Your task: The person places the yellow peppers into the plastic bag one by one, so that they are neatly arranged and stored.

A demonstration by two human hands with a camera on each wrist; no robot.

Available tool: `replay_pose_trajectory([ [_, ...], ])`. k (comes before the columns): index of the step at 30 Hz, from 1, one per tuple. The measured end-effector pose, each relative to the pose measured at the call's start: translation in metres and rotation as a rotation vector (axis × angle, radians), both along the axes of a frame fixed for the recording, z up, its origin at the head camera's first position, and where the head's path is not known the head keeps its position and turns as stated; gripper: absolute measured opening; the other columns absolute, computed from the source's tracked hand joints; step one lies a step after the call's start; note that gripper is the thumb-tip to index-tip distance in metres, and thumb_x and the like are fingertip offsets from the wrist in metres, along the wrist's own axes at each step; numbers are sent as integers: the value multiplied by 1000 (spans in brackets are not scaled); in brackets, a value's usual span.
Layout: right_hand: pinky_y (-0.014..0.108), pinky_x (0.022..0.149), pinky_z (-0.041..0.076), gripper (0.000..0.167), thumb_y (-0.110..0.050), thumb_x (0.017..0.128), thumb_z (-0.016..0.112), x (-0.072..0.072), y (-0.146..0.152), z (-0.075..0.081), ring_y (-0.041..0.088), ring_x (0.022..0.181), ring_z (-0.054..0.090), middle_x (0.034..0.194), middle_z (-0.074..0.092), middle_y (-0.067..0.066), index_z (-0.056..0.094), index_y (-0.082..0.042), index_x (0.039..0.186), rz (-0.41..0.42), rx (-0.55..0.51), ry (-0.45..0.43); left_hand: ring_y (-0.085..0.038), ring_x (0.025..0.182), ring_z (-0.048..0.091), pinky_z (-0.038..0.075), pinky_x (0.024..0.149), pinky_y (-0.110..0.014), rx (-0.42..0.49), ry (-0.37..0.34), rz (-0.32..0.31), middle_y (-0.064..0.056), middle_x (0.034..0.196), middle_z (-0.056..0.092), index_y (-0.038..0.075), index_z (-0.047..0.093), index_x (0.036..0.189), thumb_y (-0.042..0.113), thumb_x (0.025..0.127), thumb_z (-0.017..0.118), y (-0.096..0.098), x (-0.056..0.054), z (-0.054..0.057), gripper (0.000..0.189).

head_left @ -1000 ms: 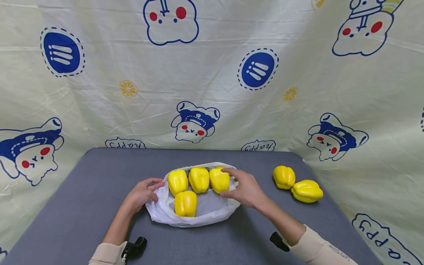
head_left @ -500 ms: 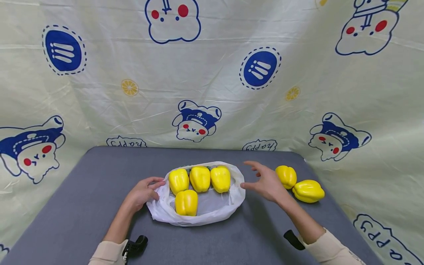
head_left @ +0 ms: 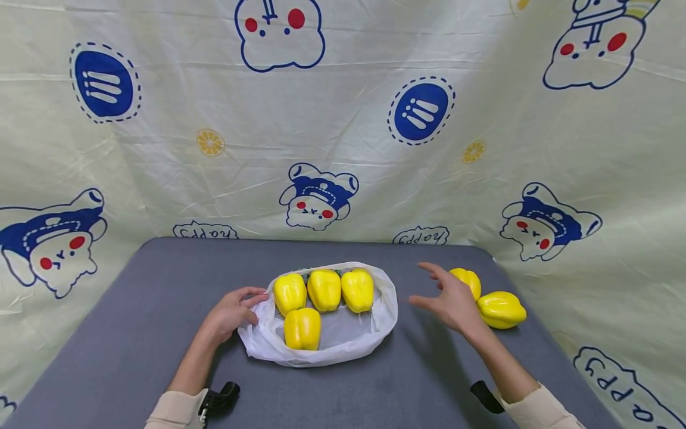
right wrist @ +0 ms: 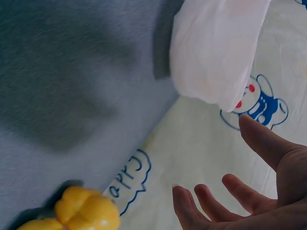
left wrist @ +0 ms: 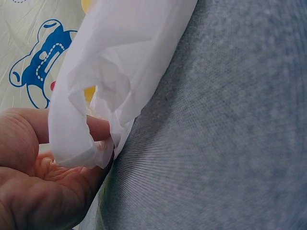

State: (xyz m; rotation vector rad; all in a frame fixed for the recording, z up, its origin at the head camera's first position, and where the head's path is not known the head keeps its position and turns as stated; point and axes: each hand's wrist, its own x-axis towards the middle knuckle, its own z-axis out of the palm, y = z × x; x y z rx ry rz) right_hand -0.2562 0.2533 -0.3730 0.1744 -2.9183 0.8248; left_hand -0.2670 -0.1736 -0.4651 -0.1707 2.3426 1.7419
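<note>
A white plastic bag [head_left: 343, 353] lies on the table with its mouth spread wide. Inside it sit several yellow bell peppers [head_left: 324, 290], most in a back row and one pepper [head_left: 302, 329] in front. My left hand [head_left: 230, 313] grips the bag's left edge; in the left wrist view, thumb and fingers pinch a loop of the plastic [left wrist: 72, 143]. To the right of the bag, my right hand [head_left: 452, 301] hovers with fingers spread, holding nothing. Just beyond it are two more peppers, one partly hidden pepper [head_left: 468, 280] and one on its side [head_left: 501, 310].
The grey table [head_left: 343, 396] carries everything. Behind and beside it hangs a pale printed curtain [head_left: 343, 119]. Between the bag and the right-hand peppers is a stretch of bare table [head_left: 402, 262].
My right hand has left the back-right pepper in the bag and moved right, past the bag's rim, toward the two outside peppers. The left hand keeps its grip on the bag.
</note>
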Motion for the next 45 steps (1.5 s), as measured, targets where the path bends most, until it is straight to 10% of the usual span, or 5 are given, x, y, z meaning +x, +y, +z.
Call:
replay_pose_trajectory([
  [7, 69, 104, 35, 75, -25, 84, 79, -3, 25, -7, 49, 127, 53, 141, 55, 31, 47, -5, 149, -56, 31, 24, -42, 145, 41, 45, 108, -52, -4, -3, 6, -20, 142, 60, 0, 54, 140, -17, 75, 60, 0, 1, -1, 67],
  [26, 68, 97, 34, 74, -25, 81, 81, 1, 91, -33, 54, 118, 51, 132, 55, 36, 48, 2, 143, -251, 43, 207, -40, 145, 42, 49, 104, -46, 3, -3, 1, -20, 142, 60, -1, 55, 140, -17, 75, 61, 1, 1, 0, 67],
  [33, 69, 105, 25, 77, -24, 83, 80, -4, 111, -39, 58, 126, 41, 140, 48, 39, 44, 6, 145, -288, 54, 191, -41, 146, 41, 48, 85, -29, 29, 16, -19, -22, 142, 59, -3, 54, 139, -19, 72, 60, -1, 3, -1, 69],
  [45, 71, 102, 23, 87, -32, 86, 77, -9, 123, -44, 60, 132, 29, 147, 37, 40, 34, 2, 153, -388, 50, 80, -42, 145, 41, 49, 87, -29, 20, 21, -20, -22, 143, 59, -2, 53, 140, -17, 74, 61, 0, 2, 0, 69],
])
